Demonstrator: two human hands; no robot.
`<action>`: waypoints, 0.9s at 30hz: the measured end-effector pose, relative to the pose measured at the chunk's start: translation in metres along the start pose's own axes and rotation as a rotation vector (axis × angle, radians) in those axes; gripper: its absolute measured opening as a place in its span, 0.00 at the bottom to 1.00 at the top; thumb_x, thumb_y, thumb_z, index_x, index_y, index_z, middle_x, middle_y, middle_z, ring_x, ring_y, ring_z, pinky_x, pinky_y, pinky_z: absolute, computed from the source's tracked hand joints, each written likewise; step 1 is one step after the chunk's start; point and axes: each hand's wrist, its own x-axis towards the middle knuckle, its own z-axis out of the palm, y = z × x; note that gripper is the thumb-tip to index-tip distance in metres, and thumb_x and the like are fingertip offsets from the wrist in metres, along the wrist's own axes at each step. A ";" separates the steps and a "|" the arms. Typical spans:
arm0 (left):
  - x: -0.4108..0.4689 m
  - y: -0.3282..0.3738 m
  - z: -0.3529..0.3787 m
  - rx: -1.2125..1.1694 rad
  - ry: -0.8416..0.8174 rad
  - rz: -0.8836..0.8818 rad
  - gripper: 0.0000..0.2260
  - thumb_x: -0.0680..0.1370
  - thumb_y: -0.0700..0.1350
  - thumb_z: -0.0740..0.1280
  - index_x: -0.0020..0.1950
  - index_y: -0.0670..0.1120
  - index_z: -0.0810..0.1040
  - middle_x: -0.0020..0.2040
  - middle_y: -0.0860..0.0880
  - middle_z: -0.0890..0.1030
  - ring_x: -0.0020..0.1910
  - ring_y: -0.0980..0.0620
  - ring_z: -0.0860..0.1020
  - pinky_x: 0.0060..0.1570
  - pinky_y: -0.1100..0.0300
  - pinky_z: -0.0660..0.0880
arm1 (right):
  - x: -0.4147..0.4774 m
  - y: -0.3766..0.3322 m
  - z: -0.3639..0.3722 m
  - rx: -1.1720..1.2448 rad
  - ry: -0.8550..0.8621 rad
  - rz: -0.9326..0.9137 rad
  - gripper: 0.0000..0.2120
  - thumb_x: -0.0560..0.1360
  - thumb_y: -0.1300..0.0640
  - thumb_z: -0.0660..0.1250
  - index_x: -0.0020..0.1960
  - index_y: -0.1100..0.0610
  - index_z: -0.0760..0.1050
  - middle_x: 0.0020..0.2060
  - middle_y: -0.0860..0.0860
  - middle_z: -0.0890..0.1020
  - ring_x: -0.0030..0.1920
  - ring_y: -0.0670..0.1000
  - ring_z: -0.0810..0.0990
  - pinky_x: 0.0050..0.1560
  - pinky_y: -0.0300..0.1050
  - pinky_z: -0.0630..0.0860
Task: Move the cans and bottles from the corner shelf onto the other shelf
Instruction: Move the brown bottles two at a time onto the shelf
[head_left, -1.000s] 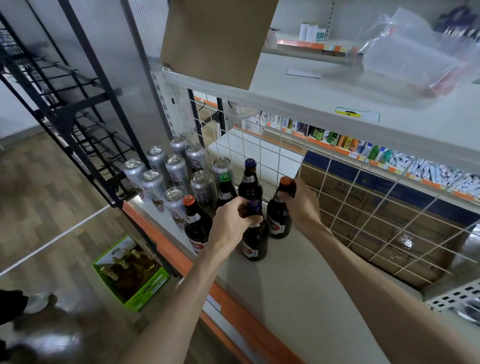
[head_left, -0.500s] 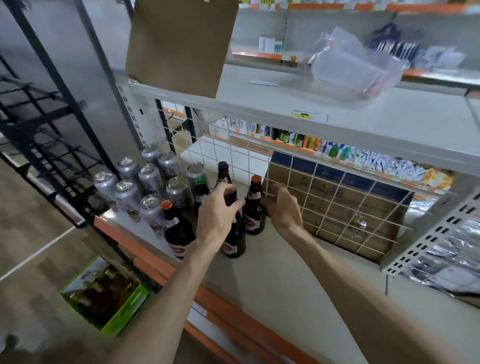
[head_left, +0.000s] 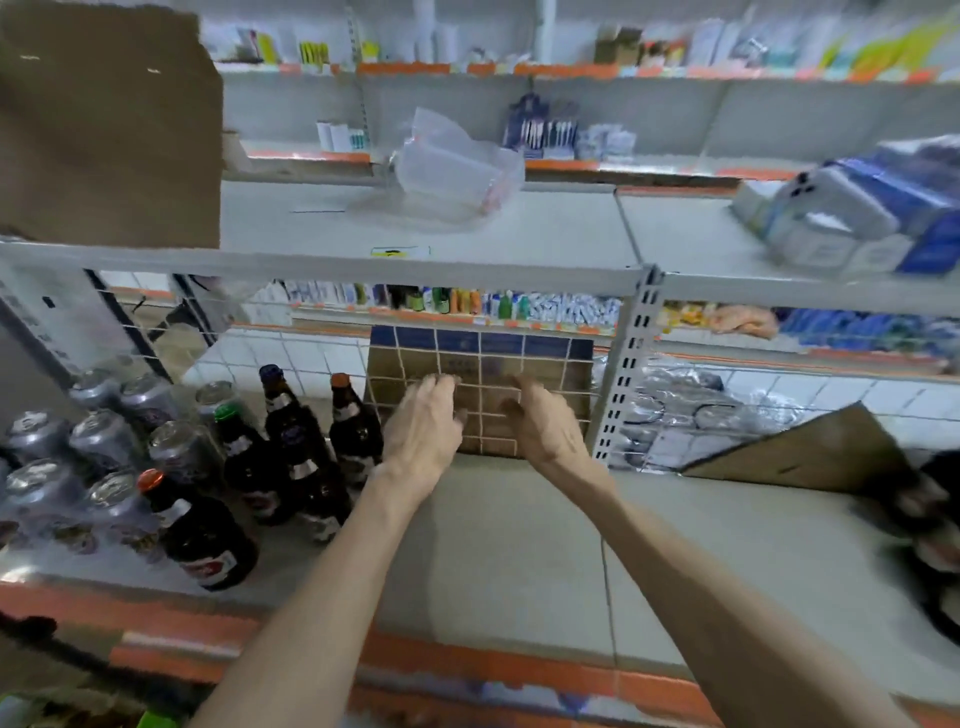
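Here, in the head view, both hands are seen at the centre of the frame, held out before the white wire mesh back (head_left: 482, 415) of the grey shelf board with the orange front edge (head_left: 493, 561). The left hand (head_left: 423, 428) and the right hand (head_left: 545, 431) are empty. The fingers are loosely bent and nothing is gripped, though they are softened by motion blur. Whether the fingertips touch the mesh cannot be told. A brown cardboard box with a blue top band (head_left: 561, 364) is seen behind the mesh at twelve o'clock of the hands.

The dark brown glass bottles with coloured caps (head_left: 293, 421) are stood upright at nine o'clock of the left hand, packed close together, the nearest just beside it. The silver aluminium cans (head_left: 104, 441) are clustered further out, at nine o'clock of the bottles. Whether this is the corner shelf or the other one cannot be told.

A knock is judged the main risk. The left forearm is held close to the bottles, and one tall bottle could be tipped into its neighbours by a sideways sweep. The red-capped bottle (head_left: 208, 540) is stood near the front edge at eight o'clock, so it could be sent to the floor by a light nudge.
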 end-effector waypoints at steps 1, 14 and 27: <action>0.000 0.015 0.008 0.016 -0.039 0.018 0.22 0.81 0.47 0.66 0.74 0.46 0.69 0.66 0.44 0.77 0.66 0.44 0.75 0.61 0.51 0.73 | -0.005 0.015 -0.011 -0.028 0.019 0.000 0.15 0.77 0.58 0.61 0.63 0.55 0.71 0.51 0.60 0.84 0.51 0.62 0.82 0.45 0.52 0.78; -0.021 0.245 0.119 -0.049 -0.249 0.375 0.14 0.81 0.47 0.66 0.64 0.43 0.75 0.62 0.43 0.78 0.63 0.42 0.76 0.57 0.49 0.74 | -0.110 0.209 -0.173 -0.084 0.228 0.362 0.13 0.78 0.56 0.63 0.61 0.60 0.72 0.56 0.59 0.81 0.59 0.62 0.77 0.52 0.50 0.72; -0.063 0.414 0.197 -0.120 -0.317 0.577 0.13 0.79 0.50 0.67 0.62 0.48 0.76 0.60 0.47 0.78 0.62 0.44 0.77 0.59 0.47 0.75 | -0.181 0.317 -0.269 -0.032 0.405 0.457 0.14 0.78 0.51 0.64 0.61 0.55 0.73 0.57 0.54 0.81 0.58 0.58 0.78 0.55 0.53 0.75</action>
